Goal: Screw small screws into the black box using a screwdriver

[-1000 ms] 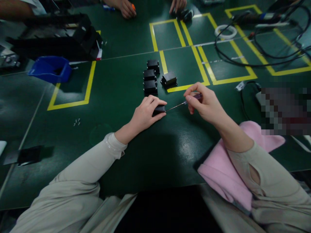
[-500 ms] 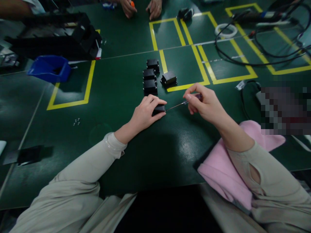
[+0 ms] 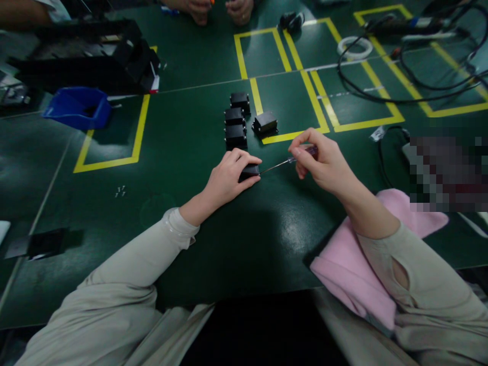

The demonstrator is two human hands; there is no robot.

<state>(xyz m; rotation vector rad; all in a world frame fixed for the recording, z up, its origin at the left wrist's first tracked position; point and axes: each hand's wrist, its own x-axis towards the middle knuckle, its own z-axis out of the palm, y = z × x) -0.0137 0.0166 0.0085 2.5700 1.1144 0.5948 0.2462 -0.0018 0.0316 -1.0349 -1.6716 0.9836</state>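
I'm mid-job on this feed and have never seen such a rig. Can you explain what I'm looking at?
No machine here: every picture comes from one camera worn on a person's head, looking forward and down. The bare left hand holds a small black block on the green table. The bare right hand holds a screwdriver, its tip at the block's right end. Beyond lie four similar blocks. Small screw-like pieces and a blue bin are to the left; a pink cloth lies by the right forearm. Another person's hands show at the top.
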